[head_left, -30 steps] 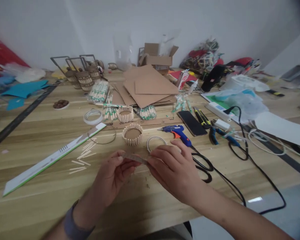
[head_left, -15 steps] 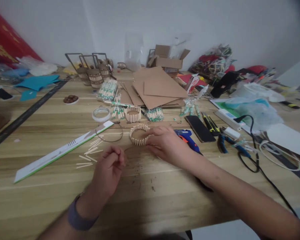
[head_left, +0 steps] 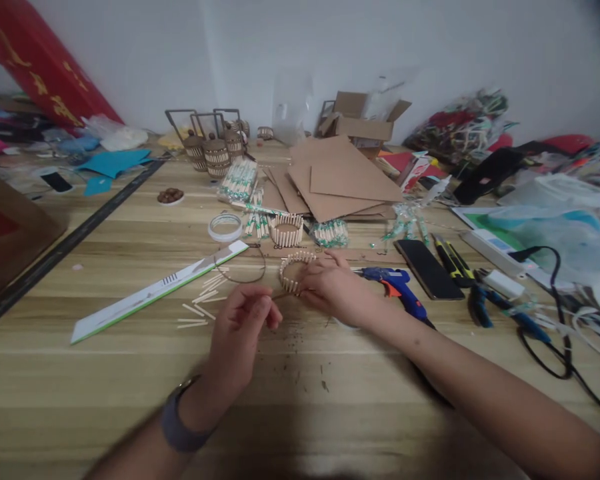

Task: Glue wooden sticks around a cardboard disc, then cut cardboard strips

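A small ring of upright wooden sticks (head_left: 286,276) stands near the middle of the table. My right hand (head_left: 334,285) is closed over its right side, hiding that part and the fingertips. My left hand (head_left: 245,323) is just left and nearer, thumb and fingers pinched together on a thin brown cord (head_left: 282,295). That cord runs across to the stick ring's lower edge. Behind it stands a second stick ring (head_left: 287,231). A loop of thin brown cord (head_left: 240,280) lies to the left, beside loose sticks (head_left: 213,288).
A blue glue gun (head_left: 397,283), black phone (head_left: 430,268), yellow cutter (head_left: 455,260) and cables lie right. Cardboard sheets (head_left: 345,180), bundled sticks (head_left: 239,180) and a tape roll (head_left: 225,228) sit farther back. A white-and-green strip (head_left: 155,293) lies left; small lidded buckets (head_left: 216,155) stand behind.
The view has swung left, so the table's things sit farther right. My right hand covers more of the stick ring. My left hand has turned, showing the thumb on top.
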The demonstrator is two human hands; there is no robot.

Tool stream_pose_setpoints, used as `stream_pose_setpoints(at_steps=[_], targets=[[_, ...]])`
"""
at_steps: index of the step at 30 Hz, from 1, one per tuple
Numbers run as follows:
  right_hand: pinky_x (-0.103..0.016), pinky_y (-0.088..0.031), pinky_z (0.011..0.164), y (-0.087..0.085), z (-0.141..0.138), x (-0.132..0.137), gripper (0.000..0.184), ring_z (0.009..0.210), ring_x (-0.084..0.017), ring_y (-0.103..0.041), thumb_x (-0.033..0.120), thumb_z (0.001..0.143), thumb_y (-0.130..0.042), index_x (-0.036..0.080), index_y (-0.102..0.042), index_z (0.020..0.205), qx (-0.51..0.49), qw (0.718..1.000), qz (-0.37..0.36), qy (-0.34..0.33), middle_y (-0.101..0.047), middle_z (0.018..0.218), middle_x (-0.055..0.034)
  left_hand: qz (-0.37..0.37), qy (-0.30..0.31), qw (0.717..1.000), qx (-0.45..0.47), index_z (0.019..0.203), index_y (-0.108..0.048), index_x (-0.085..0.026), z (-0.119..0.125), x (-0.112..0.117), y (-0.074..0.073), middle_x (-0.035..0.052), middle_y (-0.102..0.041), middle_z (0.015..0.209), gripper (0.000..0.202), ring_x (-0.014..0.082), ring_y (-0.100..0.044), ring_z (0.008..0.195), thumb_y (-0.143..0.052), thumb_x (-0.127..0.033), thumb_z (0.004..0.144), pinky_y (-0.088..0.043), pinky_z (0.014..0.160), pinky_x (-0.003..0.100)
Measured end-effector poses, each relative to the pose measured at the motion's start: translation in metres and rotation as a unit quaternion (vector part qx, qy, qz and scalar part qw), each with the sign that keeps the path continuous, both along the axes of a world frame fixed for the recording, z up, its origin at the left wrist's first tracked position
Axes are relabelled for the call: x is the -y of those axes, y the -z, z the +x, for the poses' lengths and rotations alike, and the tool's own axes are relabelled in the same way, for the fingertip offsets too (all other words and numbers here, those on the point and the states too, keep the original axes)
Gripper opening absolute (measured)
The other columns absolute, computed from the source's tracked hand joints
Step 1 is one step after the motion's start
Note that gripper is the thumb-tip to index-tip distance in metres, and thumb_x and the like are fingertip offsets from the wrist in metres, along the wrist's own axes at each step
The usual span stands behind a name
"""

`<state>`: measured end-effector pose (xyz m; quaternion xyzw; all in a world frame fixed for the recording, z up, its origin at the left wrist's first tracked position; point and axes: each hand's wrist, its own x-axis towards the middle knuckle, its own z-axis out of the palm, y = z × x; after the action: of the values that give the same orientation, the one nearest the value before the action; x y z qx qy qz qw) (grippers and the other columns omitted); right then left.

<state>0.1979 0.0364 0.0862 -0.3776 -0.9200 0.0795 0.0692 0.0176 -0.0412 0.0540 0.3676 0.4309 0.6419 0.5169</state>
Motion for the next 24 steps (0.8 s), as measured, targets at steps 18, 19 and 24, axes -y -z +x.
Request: stream_pose_setpoints(at_steps=[18, 19, 24], targets=[[-0.029, -0.046, 0.068, -0.050, 0.013, 0.009, 0.024, 0.069, -0.015, -0.062, 0.045, 0.079, -0.069, 0.022, -0.073, 0.078, -0.323, 0.889, -0.287, 0.153, -0.072, 0.076, 0.0010, -0.080, 0.067, 0.987, 0.121, 0.123, -0.055, -0.030, 0.004, -0.002, 0.021, 0.0036, -0.061, 0.126, 0.061, 0.0206, -0.063, 0.107, -0.084, -0.049, 0.072, -0.052, 0.090, 0.034], [-0.029, -0.046, 0.069, -0.051, 0.011, 0.013, 0.023, 0.070, -0.015, -0.062, 0.044, 0.079, -0.069, 0.022, -0.073, 0.077, -0.330, 0.887, -0.288, 0.146, -0.072, 0.076, 0.0011, -0.085, 0.122, 0.978, 0.146, 0.130, -0.050, -0.034, 0.005, 0.001, 0.022, 0.0043, -0.058, 0.133, 0.069, 0.0220, -0.063, 0.111, -0.084, -0.051, 0.072, -0.052, 0.093, 0.036], [-0.030, -0.048, 0.071, -0.049, -0.003, 0.029, 0.017, 0.073, -0.016, -0.065, 0.036, 0.085, -0.065, 0.023, -0.074, 0.079, -0.338, 0.893, -0.279, 0.102, -0.073, 0.078, 0.0008, -0.081, 0.239, 0.949, 0.191, 0.132, -0.052, -0.036, 0.008, 0.013, 0.014, 0.0062, -0.055, 0.140, 0.063, 0.0259, -0.063, 0.115, -0.081, -0.050, 0.077, -0.054, 0.097, 0.045]])
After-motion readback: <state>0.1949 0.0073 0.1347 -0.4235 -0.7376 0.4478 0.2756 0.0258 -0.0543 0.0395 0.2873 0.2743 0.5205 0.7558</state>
